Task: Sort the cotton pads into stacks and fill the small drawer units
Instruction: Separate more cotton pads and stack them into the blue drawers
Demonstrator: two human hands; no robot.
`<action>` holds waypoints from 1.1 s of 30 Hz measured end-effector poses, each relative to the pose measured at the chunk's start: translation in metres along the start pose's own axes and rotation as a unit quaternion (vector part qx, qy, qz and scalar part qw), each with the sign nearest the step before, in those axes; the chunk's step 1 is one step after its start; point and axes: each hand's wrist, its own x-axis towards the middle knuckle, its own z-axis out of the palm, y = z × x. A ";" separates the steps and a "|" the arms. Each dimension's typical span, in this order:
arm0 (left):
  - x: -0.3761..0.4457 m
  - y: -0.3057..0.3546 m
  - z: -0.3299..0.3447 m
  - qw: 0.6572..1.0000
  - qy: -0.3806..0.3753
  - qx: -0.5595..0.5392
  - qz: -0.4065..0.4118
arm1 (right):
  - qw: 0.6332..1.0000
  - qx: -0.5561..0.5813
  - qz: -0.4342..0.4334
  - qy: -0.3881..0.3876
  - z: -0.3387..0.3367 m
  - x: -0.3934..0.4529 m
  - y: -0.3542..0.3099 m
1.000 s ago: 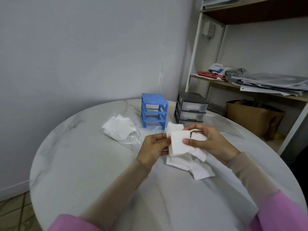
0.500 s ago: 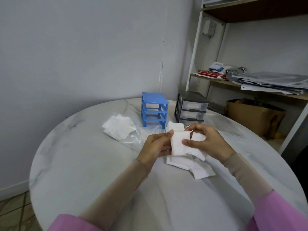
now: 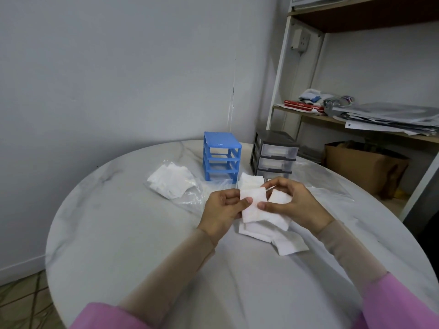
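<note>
White cotton pad (image 3: 253,205) pinched by left grip (image 3: 223,210) & right grip (image 3: 292,205), marble table (image 3: 118,233) open near front edge

The near half of the round table (image 3: 133,245) is left open. Its far edge is blocked by 2 drawer units (image 3: 222,159), a plastic bag (image 3: 175,184) and loose pads (image 3: 273,230).

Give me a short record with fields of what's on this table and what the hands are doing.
surface: round white marble table
held: square white cotton pad, pinched by left hand and right hand
loose pads: white pile under the hands
bag: clear plastic bag of pads, left
units: blue plastic drawer frame, drawers absent; grey drawer unit, drawers in
</note>
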 end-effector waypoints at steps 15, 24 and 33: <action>-0.001 -0.014 0.002 0.980 0.069 0.162 0.094 | 0.990 0.134 0.012 -0.052 -0.016 -0.005 -0.010; 0.003 -0.014 0.001 0.997 0.037 0.064 0.031 | 0.996 0.042 -0.001 -0.083 -0.005 -0.002 -0.010; 0.000 -0.011 0.006 0.998 0.013 0.052 0.043 | 1.000 0.008 -0.011 -0.022 0.004 -0.003 -0.007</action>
